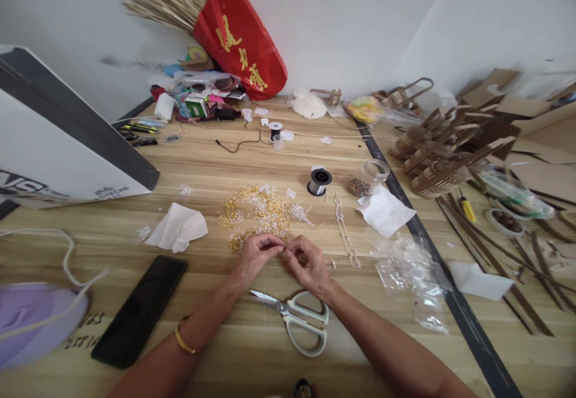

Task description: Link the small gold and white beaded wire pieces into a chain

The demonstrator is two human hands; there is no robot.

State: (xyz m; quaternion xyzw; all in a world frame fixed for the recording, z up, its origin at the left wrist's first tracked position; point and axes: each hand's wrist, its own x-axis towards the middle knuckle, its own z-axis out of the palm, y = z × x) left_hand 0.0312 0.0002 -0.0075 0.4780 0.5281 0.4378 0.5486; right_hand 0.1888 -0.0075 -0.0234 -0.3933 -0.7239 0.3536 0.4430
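My left hand and my right hand meet over the wooden table, fingertips pinched together on something tiny that I cannot make out. Just beyond the fingers lies a heap of small gold and silver beads and findings. White-handled scissors lie partly open on the table just in front of my wrists. A finished beaded strand lies to the right of my right hand. A gold bangle sits on my left wrist.
A black phone lies at the left, a crumpled tissue beyond it. A spool of thread, a bead jar, white paper and clear plastic bags sit right. Wooden baskets and a red bag stand behind.
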